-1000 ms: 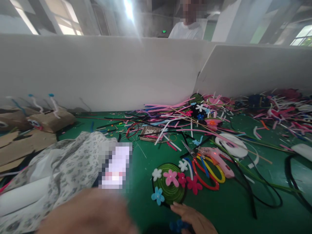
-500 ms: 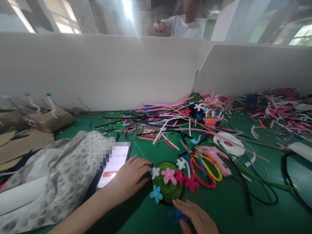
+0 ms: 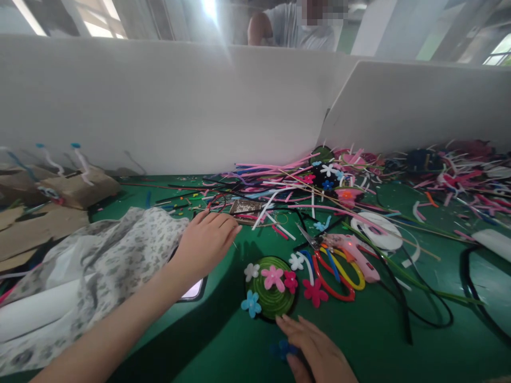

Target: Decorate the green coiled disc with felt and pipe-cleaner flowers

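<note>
1. Moved since the earlier frame: left hand (image 3: 211,238), from just beside the left edge of the green disc (image 3: 275,305) to a place farther and more left, above the phone (image 3: 194,291) and near the brown tray (image 3: 244,207).
2. Largest in the scene: white partition (image 3: 159,106) on the far side, and before it the green table (image 3: 375,335).
3. On the left, crumpled patterned cloth (image 3: 136,242), partly behind the left forearm.
4. Left hand: palm down, fingers bent and close together; inside of the fingers hidden, so impossible to say whether holding something.
5. Right hand (image 3: 317,348), at the near side: thumb parted from the fingers, fingertips at the near edge of the disc; dark blue flower (image 3: 282,349) beside the thumb, gripped or only touched, not clear.
6. Green disc: flat on the table, near middle, between both hands.
7. Right of the disc, close together: pink glue gun (image 3: 361,260) and red-handled scissors (image 3: 352,295).
8. Smallest, on the disc: pink flower (image 3: 273,278), white flower (image 3: 251,272), light blue flower (image 3: 251,304).
</note>
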Demonstrator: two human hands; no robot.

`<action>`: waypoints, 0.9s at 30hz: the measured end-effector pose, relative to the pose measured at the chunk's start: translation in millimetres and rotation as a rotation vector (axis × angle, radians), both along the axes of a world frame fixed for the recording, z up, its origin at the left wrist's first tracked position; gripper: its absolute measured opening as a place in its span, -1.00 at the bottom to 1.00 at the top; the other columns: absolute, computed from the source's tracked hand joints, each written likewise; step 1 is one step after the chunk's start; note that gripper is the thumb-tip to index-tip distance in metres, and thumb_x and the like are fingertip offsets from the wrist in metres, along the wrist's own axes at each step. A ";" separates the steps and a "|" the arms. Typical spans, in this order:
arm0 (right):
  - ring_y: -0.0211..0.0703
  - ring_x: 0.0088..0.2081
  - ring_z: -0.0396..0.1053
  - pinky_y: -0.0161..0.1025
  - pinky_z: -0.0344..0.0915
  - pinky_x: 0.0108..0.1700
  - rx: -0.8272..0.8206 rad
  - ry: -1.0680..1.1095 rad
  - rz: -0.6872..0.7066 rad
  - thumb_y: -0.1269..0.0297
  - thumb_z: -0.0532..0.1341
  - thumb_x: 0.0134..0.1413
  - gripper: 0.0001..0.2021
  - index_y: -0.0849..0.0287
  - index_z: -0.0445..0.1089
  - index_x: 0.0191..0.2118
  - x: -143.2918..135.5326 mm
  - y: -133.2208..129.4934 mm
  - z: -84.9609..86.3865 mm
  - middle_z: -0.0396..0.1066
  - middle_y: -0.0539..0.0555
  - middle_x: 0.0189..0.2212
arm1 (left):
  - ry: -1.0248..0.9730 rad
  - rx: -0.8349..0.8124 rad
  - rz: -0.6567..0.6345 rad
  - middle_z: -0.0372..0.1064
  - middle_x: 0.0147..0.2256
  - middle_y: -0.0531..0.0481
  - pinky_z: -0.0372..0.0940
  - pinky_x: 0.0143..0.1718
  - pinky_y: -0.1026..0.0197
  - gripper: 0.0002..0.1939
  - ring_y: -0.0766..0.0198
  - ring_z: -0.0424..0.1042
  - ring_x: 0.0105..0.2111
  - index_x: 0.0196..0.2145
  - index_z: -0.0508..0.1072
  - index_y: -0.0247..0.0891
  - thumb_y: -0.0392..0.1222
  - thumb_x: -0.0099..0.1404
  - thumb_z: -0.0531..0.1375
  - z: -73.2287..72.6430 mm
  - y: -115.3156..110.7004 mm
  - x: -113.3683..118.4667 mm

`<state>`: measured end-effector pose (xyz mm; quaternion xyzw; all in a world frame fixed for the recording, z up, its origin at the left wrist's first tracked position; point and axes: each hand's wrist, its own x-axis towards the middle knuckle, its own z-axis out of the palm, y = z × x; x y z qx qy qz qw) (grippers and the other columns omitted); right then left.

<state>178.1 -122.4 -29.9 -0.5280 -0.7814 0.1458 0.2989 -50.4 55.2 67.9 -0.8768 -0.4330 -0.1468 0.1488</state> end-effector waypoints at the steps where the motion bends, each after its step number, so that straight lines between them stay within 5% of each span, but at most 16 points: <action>1: -0.10 0.02 0.45 -0.22 0.40 0.05 -0.013 -0.021 0.087 0.29 0.11 0.25 -0.88 0.03 0.36 -0.15 -0.5 2.5 1.2 0.49 -0.02 -0.01 | 0.009 -0.009 -0.014 0.52 -0.18 -0.09 0.14 0.08 -0.11 -0.68 0.03 0.45 -0.12 -0.23 0.48 -0.26 -0.13 0.46 -0.04 1.8 0.8 3.9; 4: -0.17 -0.09 0.50 -0.28 0.40 0.01 0.000 -0.018 0.241 0.32 0.14 0.20 -0.88 0.04 0.33 -0.15 -3.9 8.4 7.5 0.53 -0.02 -0.09 | -0.006 -0.049 -0.090 0.47 -0.06 -0.07 0.11 0.12 -0.12 -0.75 0.03 0.42 -0.04 -0.12 0.45 -0.22 -0.18 0.42 0.00 1.8 -1.0 15.2; 7: -0.20 -0.32 0.49 -0.33 0.40 -0.28 -0.009 -0.020 0.113 0.28 0.09 0.23 -0.91 0.05 0.33 -0.23 -6.0 12.6 19.1 0.53 0.01 -0.32 | -0.077 -0.092 -0.174 0.34 0.12 -0.04 0.15 0.10 -0.04 -0.66 0.10 0.36 0.04 0.09 0.30 -0.17 -0.26 0.37 0.04 -3.5 -5.8 21.2; 13: -0.24 -0.54 0.31 -0.36 0.07 -0.54 -0.282 -0.070 -0.178 0.16 0.02 0.27 -0.78 0.07 0.36 -0.30 -6.9 27.1 34.9 0.33 -0.04 -0.57 | -0.011 -0.076 -0.102 0.50 -0.35 -0.01 0.25 -0.06 -0.04 -0.80 0.09 0.48 -0.28 -0.32 0.41 -0.23 -0.21 0.40 0.02 -17.8 -1.1 23.8; 20: -0.26 -0.58 0.24 -0.32 -0.12 -0.53 -0.437 -0.083 -0.203 0.08 0.01 0.26 -0.73 0.07 0.36 -0.33 -21.1 37.4 33.3 0.22 -0.09 -0.64 | -0.044 -0.105 -0.150 0.50 -0.10 0.00 0.31 -0.16 0.09 -0.67 0.12 0.50 -0.17 -0.02 0.36 -0.15 -0.42 0.33 0.02 -14.6 5.6 30.2; 27: -0.26 -0.59 0.22 -0.34 -0.13 -0.54 -0.480 -0.130 -0.280 0.06 0.02 0.23 -0.72 0.08 0.31 -0.38 -26.2 40.1 36.5 0.20 -0.10 -0.65 | 0.053 -0.131 -0.043 0.48 -0.51 0.01 0.28 -0.43 0.11 -0.77 0.06 0.50 -0.45 -0.22 0.43 -0.22 -0.16 0.41 -0.01 -11.7 -7.9 26.6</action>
